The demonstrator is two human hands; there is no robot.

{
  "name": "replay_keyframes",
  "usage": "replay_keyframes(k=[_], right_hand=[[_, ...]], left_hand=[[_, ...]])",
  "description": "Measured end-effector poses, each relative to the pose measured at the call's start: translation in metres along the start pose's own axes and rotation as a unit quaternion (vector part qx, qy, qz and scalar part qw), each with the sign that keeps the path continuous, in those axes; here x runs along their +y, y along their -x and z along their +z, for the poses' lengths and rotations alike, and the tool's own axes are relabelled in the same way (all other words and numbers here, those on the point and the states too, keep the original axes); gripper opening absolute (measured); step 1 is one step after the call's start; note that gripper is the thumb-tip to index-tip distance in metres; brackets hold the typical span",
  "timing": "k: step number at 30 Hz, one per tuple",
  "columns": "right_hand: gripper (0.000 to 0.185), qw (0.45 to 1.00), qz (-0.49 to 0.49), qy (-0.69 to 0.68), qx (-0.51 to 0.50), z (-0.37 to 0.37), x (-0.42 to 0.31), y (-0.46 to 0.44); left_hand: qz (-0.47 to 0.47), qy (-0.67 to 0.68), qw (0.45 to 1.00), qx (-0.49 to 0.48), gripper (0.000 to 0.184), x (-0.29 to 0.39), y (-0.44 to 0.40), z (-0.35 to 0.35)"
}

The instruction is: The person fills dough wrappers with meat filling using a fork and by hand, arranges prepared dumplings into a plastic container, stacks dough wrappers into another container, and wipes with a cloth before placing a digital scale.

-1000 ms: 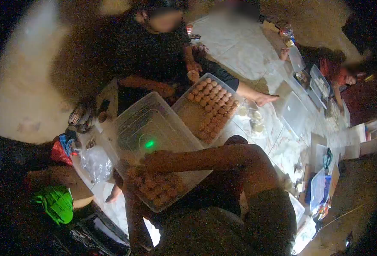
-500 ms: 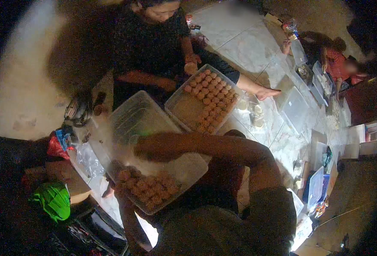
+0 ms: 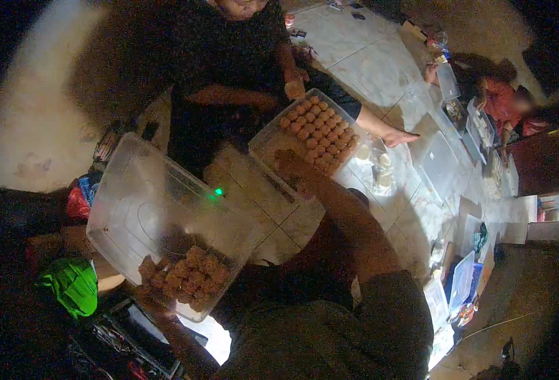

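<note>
A clear plastic box (image 3: pixel 124 209) is tilted in front of me on the left, with a heap of brown, rough balls (image 3: pixel 197 275) in its lower corner. My left hand (image 3: pixel 150 294) grips that box at its lower left edge, fingers partly hidden in shadow. Farther off, a second clear box (image 3: pixel 260 145) carries rows of similar balls (image 3: pixel 320 130) on its far and right sides. Over the near left part of this second box is my right hand (image 3: pixel 289 168); its fingers are too dark to make out.
Opposite me sits a person in dark clothes (image 3: pixel 229 57), one hand holding a small pale round thing (image 3: pixel 294 87). Another person in red (image 3: pixel 504 101) works beside boxes at the right. A green bag (image 3: pixel 70 285) lies at left; a clear lid (image 3: pixel 441 161) rests on the tiled floor.
My right hand has moved from over the near box to the second box. The near box has shifted left and tilted, its balls gathered in the lower corner.
</note>
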State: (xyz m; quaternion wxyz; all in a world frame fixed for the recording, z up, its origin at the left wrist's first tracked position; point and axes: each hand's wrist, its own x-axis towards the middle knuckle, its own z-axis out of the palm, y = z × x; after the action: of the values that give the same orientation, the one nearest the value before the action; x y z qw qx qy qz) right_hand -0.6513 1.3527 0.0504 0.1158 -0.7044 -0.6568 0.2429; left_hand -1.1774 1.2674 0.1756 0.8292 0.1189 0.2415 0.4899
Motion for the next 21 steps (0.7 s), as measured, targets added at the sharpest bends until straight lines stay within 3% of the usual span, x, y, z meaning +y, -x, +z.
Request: replay_keyframes(k=[1,3,4,6,7,9,11,13,15,16,17,18,20,21], right_hand=[[0.031,1.000,0.002,0.003,-0.003,0.005,-0.002,-0.002],[0.031,1.000,0.004,0.006,-0.005,0.008,-0.003,-0.008],[0.031,1.000,0.005,0.006,-0.005,0.008,-0.004,-0.010],[0.031,1.000,0.003,0.005,-0.005,0.004,-0.004,-0.014],[0.031,1.000,0.002,0.002,-0.003,0.003,-0.004,-0.014],[0.032,1.000,0.001,0.001,-0.010,-0.001,-0.004,-0.012],[0.032,1.000,0.002,-0.001,-0.016,-0.005,-0.005,-0.009],[0.032,1.000,-0.001,-0.001,-0.020,-0.009,-0.005,-0.006],[0.033,1.000,-0.004,-0.003,-0.019,-0.015,-0.006,-0.004],[0.033,1.000,-0.006,-0.003,-0.014,-0.019,-0.008,-0.002],[0.033,1.000,-0.009,-0.006,-0.003,-0.029,-0.012,0.004],[0.033,1.000,-0.016,-0.008,0.010,-0.039,-0.016,0.007],[0.033,0.998,-0.040,-0.028,0.050,-0.068,-0.039,0.019],[0.033,0.995,-0.063,-0.046,0.066,-0.087,-0.061,0.024]], left_hand=[[0.048,-0.255,0.964,0.054,0.056,-0.002,0.001,0.003],[0.091,-0.492,0.860,0.102,0.046,-0.006,0.001,0.010],[0.047,-0.623,0.767,0.147,0.047,-0.007,-0.001,0.025],[0.004,-0.735,0.651,0.187,0.047,-0.005,-0.001,0.033],[0.009,-0.535,0.836,0.127,0.047,-0.003,0.002,0.032],[0.011,-0.291,0.955,0.058,0.047,-0.003,0.003,0.033],[0.041,-0.585,0.806,0.078,0.048,-0.008,0.002,0.046],[0.066,-0.815,0.569,0.090,0.048,-0.016,-0.003,0.061],[0.074,-0.897,0.425,0.094,0.049,-0.023,-0.009,0.068],[0.071,-0.771,0.615,0.149,0.045,-0.027,-0.012,0.069],[0.067,-0.602,0.770,0.200,0.041,-0.030,-0.014,0.072],[0.072,-0.603,0.764,0.217,0.041,-0.034,-0.021,0.075],[-0.036,-0.850,0.490,0.190,0.046,-0.039,-0.040,0.072],[-0.032,-0.868,0.465,0.169,0.047,-0.041,-0.044,0.068]])
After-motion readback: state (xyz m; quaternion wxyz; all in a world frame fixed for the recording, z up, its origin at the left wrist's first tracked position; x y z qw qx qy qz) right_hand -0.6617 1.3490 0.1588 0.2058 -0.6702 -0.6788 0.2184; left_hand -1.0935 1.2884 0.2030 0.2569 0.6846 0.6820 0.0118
